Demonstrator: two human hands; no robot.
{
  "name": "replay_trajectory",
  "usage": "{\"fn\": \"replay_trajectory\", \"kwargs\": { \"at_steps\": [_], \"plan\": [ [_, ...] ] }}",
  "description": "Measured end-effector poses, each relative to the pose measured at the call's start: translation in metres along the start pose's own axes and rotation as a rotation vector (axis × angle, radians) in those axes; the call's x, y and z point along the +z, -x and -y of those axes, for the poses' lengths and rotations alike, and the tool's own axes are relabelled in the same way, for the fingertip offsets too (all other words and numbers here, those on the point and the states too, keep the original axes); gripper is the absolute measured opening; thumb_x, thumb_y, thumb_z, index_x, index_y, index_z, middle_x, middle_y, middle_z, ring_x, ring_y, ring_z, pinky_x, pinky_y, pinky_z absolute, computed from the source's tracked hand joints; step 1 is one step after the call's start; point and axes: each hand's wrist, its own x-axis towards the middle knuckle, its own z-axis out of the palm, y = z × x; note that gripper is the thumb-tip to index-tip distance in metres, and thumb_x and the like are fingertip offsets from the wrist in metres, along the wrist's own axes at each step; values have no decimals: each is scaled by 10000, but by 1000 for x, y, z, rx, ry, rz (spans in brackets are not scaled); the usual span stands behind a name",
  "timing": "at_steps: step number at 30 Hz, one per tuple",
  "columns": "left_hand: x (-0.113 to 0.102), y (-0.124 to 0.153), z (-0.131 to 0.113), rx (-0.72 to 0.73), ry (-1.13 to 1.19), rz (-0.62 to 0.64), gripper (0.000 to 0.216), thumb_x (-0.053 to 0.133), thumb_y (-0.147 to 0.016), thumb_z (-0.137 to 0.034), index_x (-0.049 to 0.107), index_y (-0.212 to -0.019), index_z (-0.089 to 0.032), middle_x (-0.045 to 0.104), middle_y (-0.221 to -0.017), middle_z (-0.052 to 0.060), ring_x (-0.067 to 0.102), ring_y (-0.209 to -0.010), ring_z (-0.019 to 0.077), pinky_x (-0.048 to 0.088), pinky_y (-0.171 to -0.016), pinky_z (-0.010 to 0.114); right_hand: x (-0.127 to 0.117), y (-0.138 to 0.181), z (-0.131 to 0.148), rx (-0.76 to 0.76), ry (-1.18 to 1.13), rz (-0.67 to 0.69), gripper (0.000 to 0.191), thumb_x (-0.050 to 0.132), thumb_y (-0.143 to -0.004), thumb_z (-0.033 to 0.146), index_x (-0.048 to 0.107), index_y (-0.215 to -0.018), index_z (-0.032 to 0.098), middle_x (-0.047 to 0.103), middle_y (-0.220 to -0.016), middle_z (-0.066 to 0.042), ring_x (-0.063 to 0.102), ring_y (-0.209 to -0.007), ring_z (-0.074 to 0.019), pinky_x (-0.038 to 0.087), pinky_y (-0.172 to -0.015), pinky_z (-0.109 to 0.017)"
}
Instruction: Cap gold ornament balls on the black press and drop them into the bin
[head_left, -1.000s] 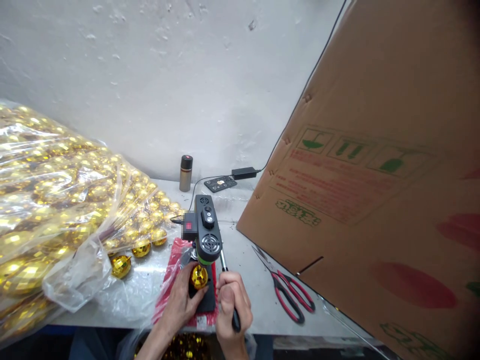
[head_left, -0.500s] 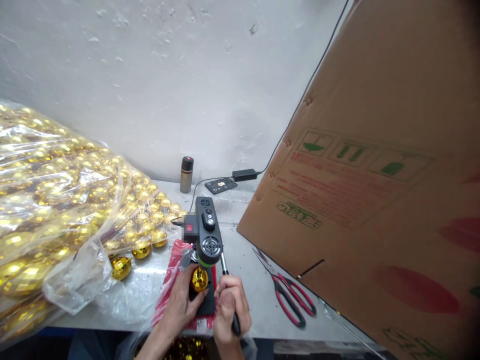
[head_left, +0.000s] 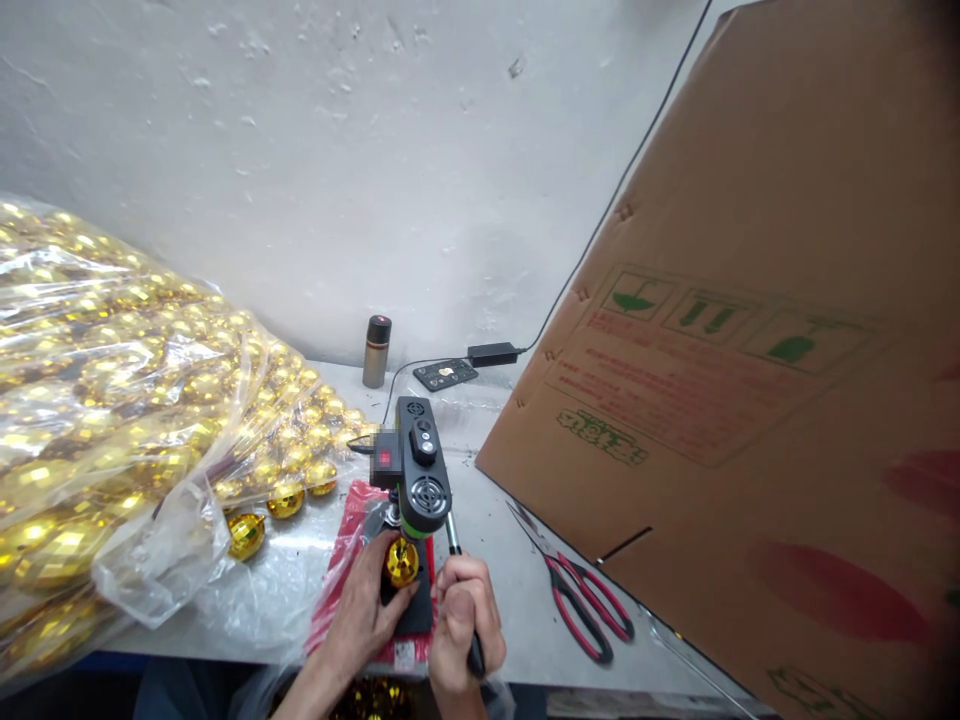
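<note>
A small black bench drill press [head_left: 424, 465] stands on the table, its head over a dark base plate [head_left: 414, 615]. Beneath the head, my left hand [head_left: 364, 597] grips a shiny gold faceted ball [head_left: 402, 563] between thumb and fingers. The tool's tip meets the top of the ball, though the contact is too small to make out fully. My right hand [head_left: 466, 618] is closed around the black-handled lever [head_left: 475, 655] at the press's right side. Red plastic [head_left: 341, 560] lies under the base.
A clear bag [head_left: 150, 400] full of gold balls fills the left, with a few loose gold balls [head_left: 246, 537] at its mouth. Red-handled scissors [head_left: 589, 605] lie to the right, beside a large cardboard box [head_left: 712, 350]. A bottle [head_left: 376, 352], phone [head_left: 445, 374] and power adapter [head_left: 493, 353] sit by the wall.
The whole view has shifted slightly. Both hands keep the same grip on the ball and the lever, with no clear movement.
</note>
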Motion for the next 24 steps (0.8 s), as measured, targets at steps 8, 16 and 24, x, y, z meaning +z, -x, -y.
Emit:
{"fn": "replay_trajectory", "kwargs": {
  "at_steps": [8,16,24],
  "plan": [
    [3,1,0,-9,11,-21,527,648,-922,-406,570,-1388,-172,720,-1308,205,710,-1201,364,592,-1026,557,1,0,-2,-11,4,-18,341,411,-1077,252,498,-748,229,525,-707,30,516,-599,-116,418,-551,-240],
    [4,0,2,-1,22,-33,530,664,-912,-409,587,-1387,-186,718,-1327,197,703,-1222,365,588,-1039,561,1,6,-13,-32,-15,-18,360,375,-1087,244,492,-748,226,523,-729,27,535,-631,-126,465,-671,-288],
    [9,2,9,5,25,-22,554,662,-900,-392,574,-1395,-159,700,-1357,224,690,-1245,375,577,-1054,575,1,21,-30,-135,46,-10,354,357,-1095,238,517,-779,223,567,-756,30,575,-668,-123,497,-831,-316]
  ]
}}
